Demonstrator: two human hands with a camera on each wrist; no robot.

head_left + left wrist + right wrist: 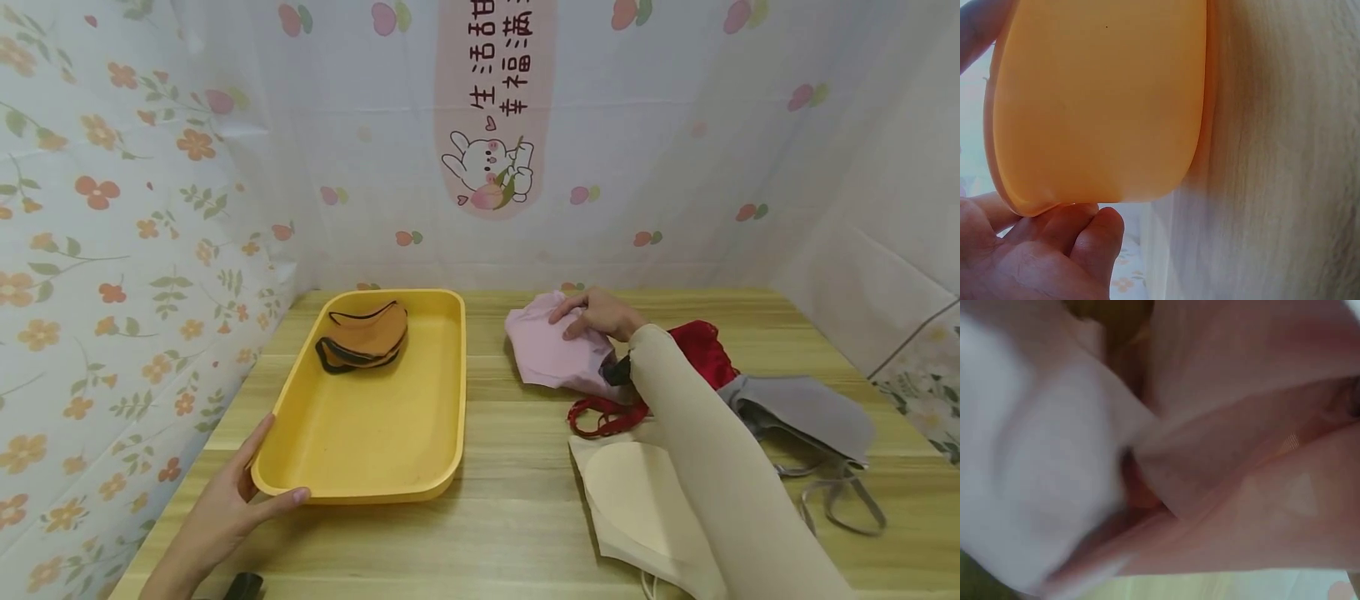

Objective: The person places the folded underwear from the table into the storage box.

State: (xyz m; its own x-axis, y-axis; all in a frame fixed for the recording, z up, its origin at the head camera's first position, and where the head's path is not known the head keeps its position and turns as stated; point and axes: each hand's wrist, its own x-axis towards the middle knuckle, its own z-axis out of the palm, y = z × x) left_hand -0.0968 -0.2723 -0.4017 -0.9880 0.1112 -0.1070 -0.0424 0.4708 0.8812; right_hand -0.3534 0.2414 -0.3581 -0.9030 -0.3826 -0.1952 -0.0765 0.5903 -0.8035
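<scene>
My left hand (228, 500) grips the near left corner of a yellow tray (460, 392), thumb over the front rim and fingers along the outer side. The left wrist view shows the tray's wall (1097, 106) close up, with curled fingers (1094, 240) against its edge. On the right, my right hand (603, 314) grips a soft pink cloth piece (555, 354) from above, its fingertips on the fabric. Pink folds (1229, 450) fill the right wrist view, blurred, hiding the fingers. An orange cloth piece with black edging (367, 333) lies in the tray's far left corner.
A red cloth piece with a strap (701, 354) lies beyond my right forearm. Further right is a grey cloth piece with cords (806, 412). Under the forearm lies a beige cloth piece (637, 492). Patterned curtains (360, 150) border the wooden table (510, 517) behind and at the sides.
</scene>
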